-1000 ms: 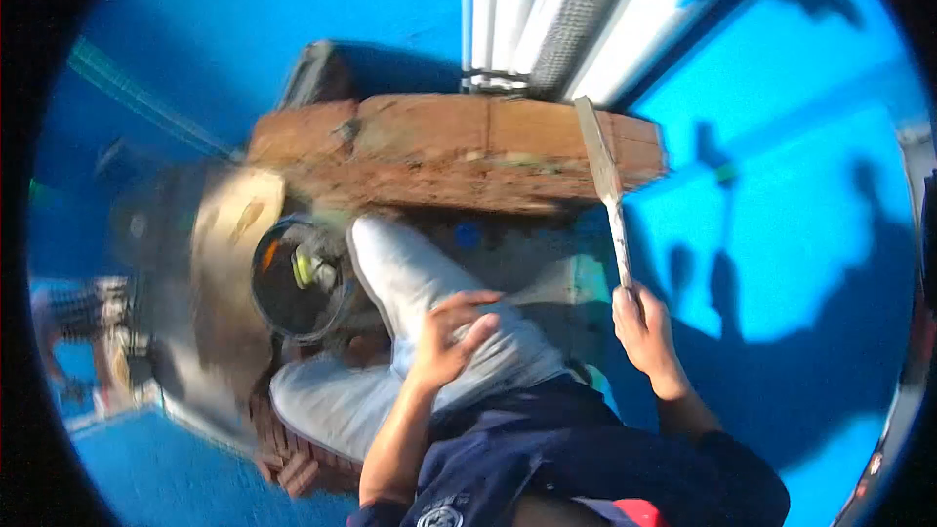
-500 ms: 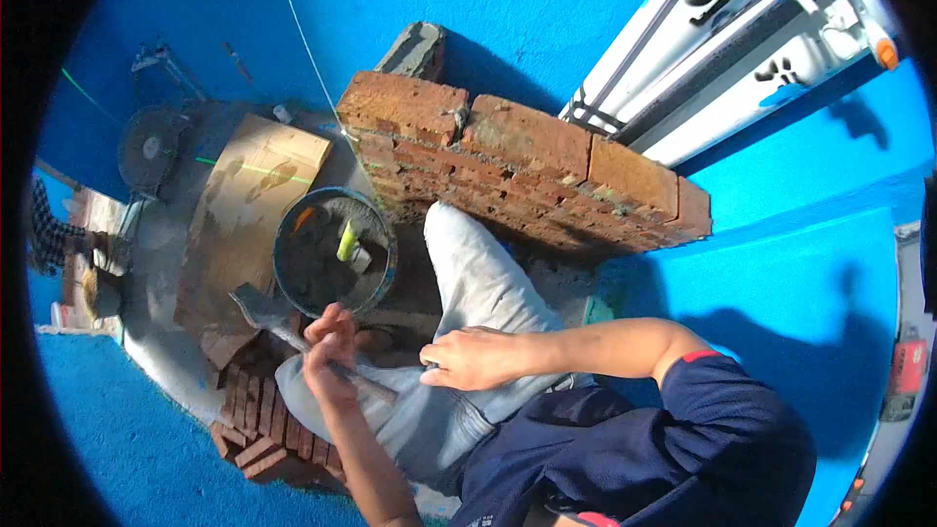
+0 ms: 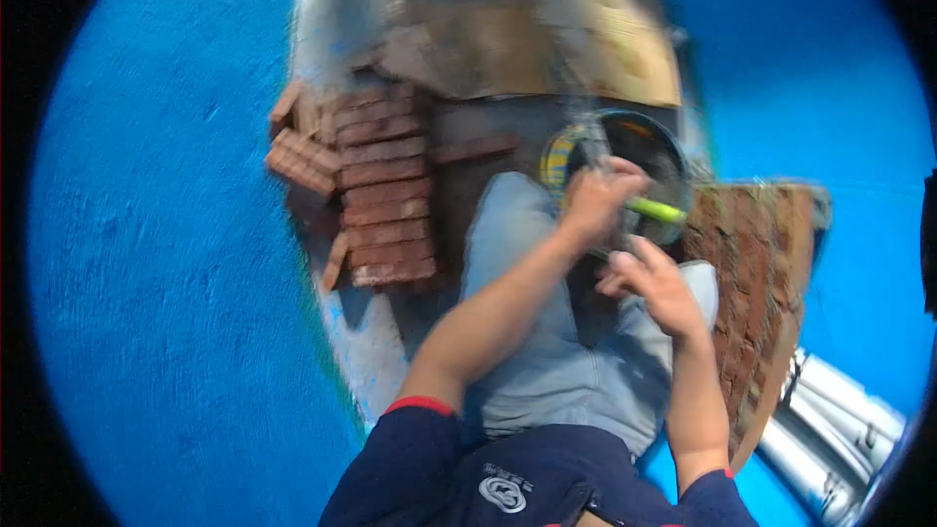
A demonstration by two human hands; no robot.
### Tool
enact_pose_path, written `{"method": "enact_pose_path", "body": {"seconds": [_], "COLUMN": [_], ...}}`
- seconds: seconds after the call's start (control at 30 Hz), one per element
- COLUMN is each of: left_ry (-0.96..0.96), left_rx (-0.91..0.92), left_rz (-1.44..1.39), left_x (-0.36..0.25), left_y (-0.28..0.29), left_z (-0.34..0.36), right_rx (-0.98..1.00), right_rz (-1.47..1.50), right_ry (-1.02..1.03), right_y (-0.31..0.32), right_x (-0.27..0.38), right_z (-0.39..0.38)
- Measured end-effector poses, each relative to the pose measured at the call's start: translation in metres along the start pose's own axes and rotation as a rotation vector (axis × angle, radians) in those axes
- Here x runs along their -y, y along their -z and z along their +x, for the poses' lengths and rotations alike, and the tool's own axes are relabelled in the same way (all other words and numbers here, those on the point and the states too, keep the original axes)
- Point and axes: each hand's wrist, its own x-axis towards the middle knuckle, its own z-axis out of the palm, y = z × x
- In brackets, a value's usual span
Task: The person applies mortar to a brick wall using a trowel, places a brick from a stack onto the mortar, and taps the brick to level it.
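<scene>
My left hand (image 3: 600,200) is closed round the handle of a tool with a flat grey head. That tool (image 3: 591,137) points away from me beside the bucket, and blur hides its exact kind. Below it, my right hand (image 3: 664,293) is apart from the handle's near end, its fingers loosely spread and nothing visible in them. A dark round bucket (image 3: 687,161) stands just past my knees, with a yellow patterned side. Grey mortar shows inside it, and a bright yellow-green handle (image 3: 654,208) lies across its opening, partly behind my left hand.
On the left is a stack of red bricks (image 3: 386,205), with loose bricks (image 3: 301,161) leaning beside it. A low brick wall (image 3: 747,283) stands to my right. Beyond the bucket lies a tan board (image 3: 468,39). White pipes (image 3: 830,420) rest at the lower right, and blue walls rise on both sides.
My view has swung left, bringing the brick stack to the fore. The right hand has lifted off my lap toward the tool's handle. My left hand still grips the tool, now beside the bucket.
</scene>
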Motion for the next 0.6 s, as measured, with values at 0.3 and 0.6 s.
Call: {"method": "enact_pose_path", "body": {"seconds": [0.3, 0.6], "left_ry": [-0.248, 0.612], "left_rx": [-0.302, -1.105], "left_rz": [0.171, -0.476], "left_x": [-0.037, 0.182], "left_y": [0.090, 0.200], "left_z": [-0.087, -0.281], "right_rx": [-0.337, -0.413], "right_rz": [-0.118, 0.084], "right_ry": [-0.080, -0.272], "right_y": [0.034, 0.044], "right_x": [-0.064, -0.127], "right_z": [0.017, -0.041]}}
